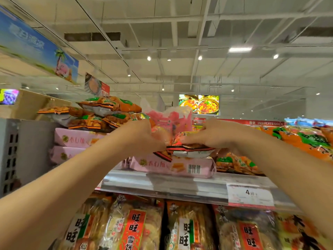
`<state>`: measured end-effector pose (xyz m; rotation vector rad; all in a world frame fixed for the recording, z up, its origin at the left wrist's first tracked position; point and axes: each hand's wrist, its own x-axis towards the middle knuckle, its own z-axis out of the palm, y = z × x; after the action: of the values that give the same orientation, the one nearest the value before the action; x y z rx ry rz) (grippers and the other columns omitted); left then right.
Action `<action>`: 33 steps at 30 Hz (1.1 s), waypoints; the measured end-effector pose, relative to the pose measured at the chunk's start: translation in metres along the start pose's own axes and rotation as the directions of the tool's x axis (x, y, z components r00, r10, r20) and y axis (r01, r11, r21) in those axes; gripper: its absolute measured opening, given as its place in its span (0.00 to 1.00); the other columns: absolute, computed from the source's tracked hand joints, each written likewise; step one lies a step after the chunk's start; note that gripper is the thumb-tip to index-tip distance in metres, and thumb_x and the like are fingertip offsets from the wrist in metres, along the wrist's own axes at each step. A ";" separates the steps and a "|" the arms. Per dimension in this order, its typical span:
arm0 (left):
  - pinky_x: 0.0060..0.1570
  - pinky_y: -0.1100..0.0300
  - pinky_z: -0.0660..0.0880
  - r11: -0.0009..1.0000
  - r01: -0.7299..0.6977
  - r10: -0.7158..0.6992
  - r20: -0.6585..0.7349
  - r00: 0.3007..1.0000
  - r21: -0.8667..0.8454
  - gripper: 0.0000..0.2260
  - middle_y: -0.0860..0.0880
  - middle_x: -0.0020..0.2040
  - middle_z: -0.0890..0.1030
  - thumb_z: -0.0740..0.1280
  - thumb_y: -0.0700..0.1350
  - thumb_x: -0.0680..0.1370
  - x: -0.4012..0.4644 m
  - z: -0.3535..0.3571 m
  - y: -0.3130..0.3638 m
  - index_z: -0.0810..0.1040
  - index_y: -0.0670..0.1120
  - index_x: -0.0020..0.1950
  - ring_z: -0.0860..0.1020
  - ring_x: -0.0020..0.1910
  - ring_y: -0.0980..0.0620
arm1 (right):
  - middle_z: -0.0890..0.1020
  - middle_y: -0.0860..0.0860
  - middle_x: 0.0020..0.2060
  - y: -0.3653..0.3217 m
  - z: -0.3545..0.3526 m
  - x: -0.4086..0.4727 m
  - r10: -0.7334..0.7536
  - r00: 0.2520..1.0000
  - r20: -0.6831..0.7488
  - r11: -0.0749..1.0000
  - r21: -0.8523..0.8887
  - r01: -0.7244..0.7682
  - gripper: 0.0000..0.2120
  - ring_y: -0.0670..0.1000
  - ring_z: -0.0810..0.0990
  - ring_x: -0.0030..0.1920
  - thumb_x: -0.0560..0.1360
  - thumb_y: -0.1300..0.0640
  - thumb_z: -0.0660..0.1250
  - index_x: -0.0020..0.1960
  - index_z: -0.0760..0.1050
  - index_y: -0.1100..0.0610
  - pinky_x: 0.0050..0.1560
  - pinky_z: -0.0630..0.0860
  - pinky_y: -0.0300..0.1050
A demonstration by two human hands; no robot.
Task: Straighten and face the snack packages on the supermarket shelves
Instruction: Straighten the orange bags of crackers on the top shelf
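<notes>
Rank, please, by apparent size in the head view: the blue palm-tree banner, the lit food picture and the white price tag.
1. blue palm-tree banner, clearly largest.
2 and 3. white price tag and lit food picture: look alike; the tag hangs much nearer, so unranked.

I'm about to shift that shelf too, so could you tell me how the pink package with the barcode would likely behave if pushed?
The pink package lies flat, so it probably slides, not tips. Its crinkly film probably flexes.

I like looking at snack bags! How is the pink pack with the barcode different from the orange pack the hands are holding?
The pink pack is pale pink; the orange pack is orange with black and white stripes. The pink pack lies flat on the shelf; the orange pack sits on top of it. Nobody holds the pink pack; the left hand and right hand grip the orange one. Both are sealed snack packs.
</notes>
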<state>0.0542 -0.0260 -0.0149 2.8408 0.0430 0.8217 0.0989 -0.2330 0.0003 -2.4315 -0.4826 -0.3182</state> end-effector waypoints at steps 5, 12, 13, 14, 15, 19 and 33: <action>0.26 0.64 0.70 0.998 0.034 -0.031 0.059 0.998 -0.054 0.25 0.52 0.27 0.76 0.63 0.70 0.71 0.017 0.000 0.006 0.74 0.48 0.33 0.75 0.24 0.54 | 0.82 0.50 0.40 -0.002 0.008 0.005 0.085 0.996 0.037 0.991 0.097 -0.088 0.29 0.51 0.81 0.39 0.59 0.27 0.72 0.43 0.79 0.52 0.33 0.76 0.42; 0.27 0.60 0.73 0.971 0.056 -0.069 -0.045 0.997 -0.231 0.21 0.50 0.26 0.76 0.71 0.62 0.71 0.009 0.008 0.001 0.79 0.42 0.39 0.74 0.23 0.52 | 0.81 0.49 0.41 0.003 0.009 -0.008 -0.013 0.992 -0.129 0.999 0.050 0.020 0.25 0.49 0.80 0.40 0.60 0.33 0.76 0.41 0.74 0.52 0.32 0.76 0.41; 0.28 0.60 0.71 0.970 0.028 -0.057 -0.116 0.992 -0.241 0.21 0.51 0.28 0.76 0.71 0.62 0.71 0.005 0.012 0.000 0.78 0.44 0.40 0.74 0.25 0.53 | 0.80 0.46 0.41 0.006 0.007 -0.013 -0.053 0.983 -0.174 0.998 0.034 0.060 0.24 0.46 0.79 0.39 0.60 0.34 0.76 0.42 0.73 0.51 0.32 0.75 0.40; 0.29 0.61 0.70 0.967 -0.005 -0.048 -0.200 0.979 -0.256 0.19 0.53 0.30 0.77 0.71 0.62 0.71 0.000 0.017 0.001 0.75 0.46 0.41 0.74 0.28 0.54 | 0.80 0.42 0.42 0.012 0.005 -0.017 -0.088 0.972 -0.219 0.995 0.025 0.096 0.24 0.44 0.78 0.40 0.60 0.35 0.76 0.46 0.73 0.48 0.34 0.73 0.39; 0.30 0.61 0.69 0.958 -0.044 -0.039 -0.278 0.960 -0.285 0.18 0.55 0.34 0.77 0.72 0.61 0.71 -0.006 0.022 0.002 0.71 0.48 0.43 0.75 0.32 0.56 | 0.78 0.39 0.46 0.018 0.004 -0.023 -0.117 0.957 -0.267 0.992 0.017 0.126 0.27 0.43 0.78 0.43 0.60 0.36 0.77 0.52 0.72 0.45 0.39 0.72 0.38; 0.35 0.62 0.71 0.876 -0.222 0.019 -0.429 0.903 -0.428 0.20 0.57 0.41 0.76 0.75 0.57 0.70 -0.024 0.038 0.013 0.64 0.56 0.49 0.74 0.40 0.61 | 0.76 0.39 0.58 0.048 0.003 -0.043 -0.202 0.899 -0.388 0.973 0.028 0.231 0.47 0.43 0.78 0.54 0.60 0.38 0.77 0.73 0.59 0.45 0.56 0.75 0.45; 0.36 0.62 0.70 0.607 -0.478 0.325 -0.351 0.878 -0.635 0.22 0.58 0.43 0.77 0.77 0.57 0.62 -0.050 0.093 0.143 0.66 0.63 0.45 0.74 0.40 0.63 | 0.73 0.29 0.52 0.139 -0.038 -0.162 -0.005 0.829 -0.559 0.996 0.075 0.056 0.42 0.24 0.73 0.51 0.58 0.44 0.81 0.65 0.61 0.39 0.53 0.73 0.27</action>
<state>0.0577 -0.1861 -0.0923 2.0203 -0.7631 0.9398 0.0065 -0.4014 -0.1001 -2.1054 -0.2612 -0.9687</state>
